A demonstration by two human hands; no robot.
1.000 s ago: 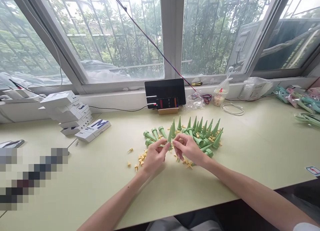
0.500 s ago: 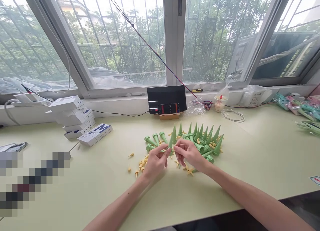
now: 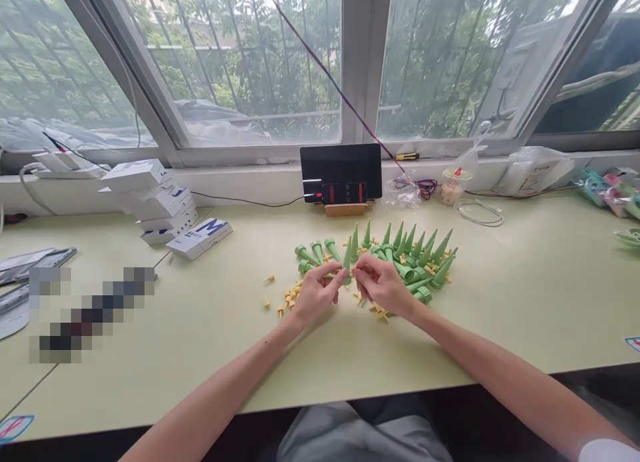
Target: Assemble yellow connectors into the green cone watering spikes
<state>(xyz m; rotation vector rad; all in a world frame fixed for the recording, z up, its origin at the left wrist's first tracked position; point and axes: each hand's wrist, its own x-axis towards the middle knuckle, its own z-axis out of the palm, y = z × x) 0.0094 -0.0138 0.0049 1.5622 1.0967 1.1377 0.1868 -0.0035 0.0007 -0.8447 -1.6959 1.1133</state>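
Observation:
My left hand (image 3: 321,290) pinches an upright green plastic spike (image 3: 347,257) low on its body, between thumb and fingers. Just to the right, my right hand (image 3: 381,285) has thumb and fingertips pressed together close to that spike's lower part; whatever they hold is too small or hidden to make out. Behind and right of the hands stand several green cone spikes (image 3: 443,274), with others lying on their sides (image 3: 403,271). Small yellow plastic pieces (image 3: 291,295) lie beside my left hand, and yellow cross-shaped pieces (image 3: 381,312) lie below my right.
A phone (image 3: 345,193) leans against a dark tablet (image 3: 341,172) at the back. White boxes (image 3: 150,195) are stacked at the left, one box (image 3: 200,238) lying in front. To the right are a bagged cup (image 3: 454,185), a coiled cable (image 3: 479,212) and plastic bags (image 3: 535,169).
The camera has tipped downward, so the table sits higher in view and my lap shows. Both hands stay close together at the same green spike, with little change in their grip.

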